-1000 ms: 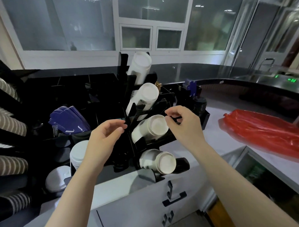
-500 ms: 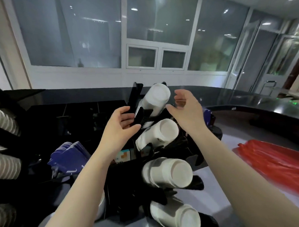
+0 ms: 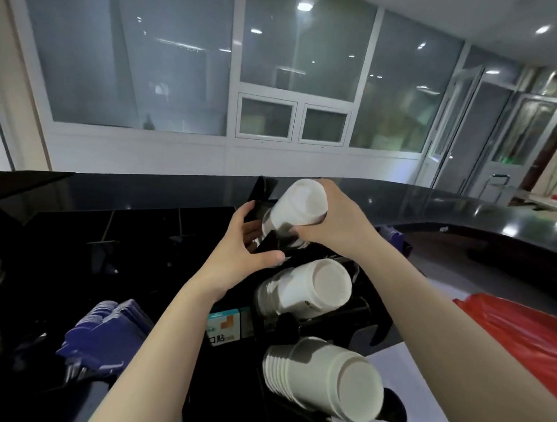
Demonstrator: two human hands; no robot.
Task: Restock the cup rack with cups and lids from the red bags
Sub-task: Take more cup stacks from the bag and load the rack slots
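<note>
As the top cup stack (image 3: 298, 210) lies tilted up-right, it's gripped by the right hand (image 3: 332, 221). The left hand (image 3: 240, 254) is curled on the rack (image 3: 260, 195) beside it.

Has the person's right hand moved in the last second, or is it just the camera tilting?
Yes. The right hand has climbed the cup rack, from beside the third cup stack up to the top cup stack, which it now grips.

"口贴" on small box (image 3: 224, 328)
</note>
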